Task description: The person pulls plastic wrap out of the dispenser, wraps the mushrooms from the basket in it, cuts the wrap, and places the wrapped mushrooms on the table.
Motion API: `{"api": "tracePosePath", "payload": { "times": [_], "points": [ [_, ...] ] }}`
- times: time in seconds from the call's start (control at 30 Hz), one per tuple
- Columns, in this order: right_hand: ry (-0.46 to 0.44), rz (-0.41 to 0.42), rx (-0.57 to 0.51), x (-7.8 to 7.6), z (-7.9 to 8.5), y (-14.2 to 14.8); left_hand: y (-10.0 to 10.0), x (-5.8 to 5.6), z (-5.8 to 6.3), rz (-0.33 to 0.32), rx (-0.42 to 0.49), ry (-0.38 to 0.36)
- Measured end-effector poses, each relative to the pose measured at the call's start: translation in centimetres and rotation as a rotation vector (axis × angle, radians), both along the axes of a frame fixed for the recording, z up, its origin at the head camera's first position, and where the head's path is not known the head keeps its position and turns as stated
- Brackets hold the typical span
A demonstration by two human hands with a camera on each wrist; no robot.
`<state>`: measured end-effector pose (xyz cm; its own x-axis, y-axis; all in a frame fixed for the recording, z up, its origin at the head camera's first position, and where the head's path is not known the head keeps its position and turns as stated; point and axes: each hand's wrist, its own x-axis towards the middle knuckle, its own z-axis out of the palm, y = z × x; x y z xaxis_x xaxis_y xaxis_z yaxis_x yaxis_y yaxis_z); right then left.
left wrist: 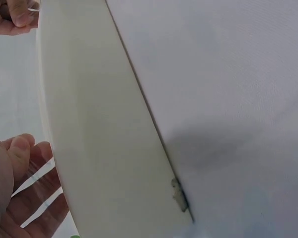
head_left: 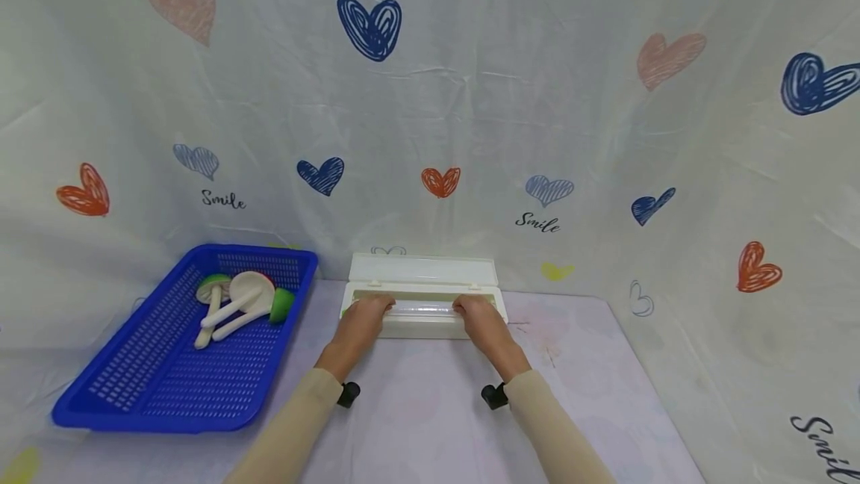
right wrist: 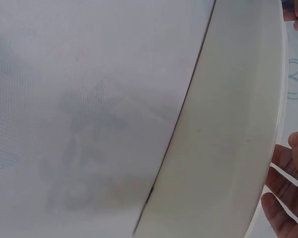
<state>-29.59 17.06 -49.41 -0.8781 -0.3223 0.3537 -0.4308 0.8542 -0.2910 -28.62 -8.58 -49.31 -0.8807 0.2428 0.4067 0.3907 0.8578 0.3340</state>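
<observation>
A white cling film dispenser box (head_left: 430,329) lies at the back of the table with its lid (head_left: 422,270) raised against the curtain. Inside it is a roll of clear cling film (head_left: 423,308). My left hand (head_left: 366,317) pinches the film between thumb and fingers at the left end of the box. At the right end my right hand (head_left: 481,320) pinches it the same way. In the left wrist view, transparent film lies over the left fingers (left wrist: 37,193), beside the box's front wall (left wrist: 99,119). The right fingers (right wrist: 283,198) show beyond the wall in the right wrist view.
To the left stands a blue plastic basket (head_left: 161,424) holding several mushroom-shaped things (head_left: 245,297) in white, green and red. A white curtain (head_left: 430,95) printed with hearts hangs right behind the box. A pale cloth (head_left: 430,409) covers the table.
</observation>
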Motion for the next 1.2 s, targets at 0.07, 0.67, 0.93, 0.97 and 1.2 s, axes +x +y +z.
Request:
{"api": "tracePosePath", "payload": {
  "times": [0.07,0.67,0.93,0.97,1.2],
  "points": [
    [0.014,0.007,-0.003,0.1,0.0,0.1,0.0,0.0,0.0,-0.006,0.004,-0.004],
    [0.120,0.022,-0.006,1.1,0.2,0.8,-1.3,0.7,0.2,-0.047,-0.009,0.092],
    [0.155,0.033,-0.032,1.7,0.2,0.9,-1.5,1.3,0.0,-0.056,0.055,0.052],
    [0.157,0.042,-0.046,1.7,0.2,1.0,-1.6,1.3,-0.1,-0.060,0.066,0.064],
    [0.186,0.105,-0.120,1.9,-0.4,1.2,-1.5,1.5,-0.5,-0.104,0.119,0.207]
  ]
}}
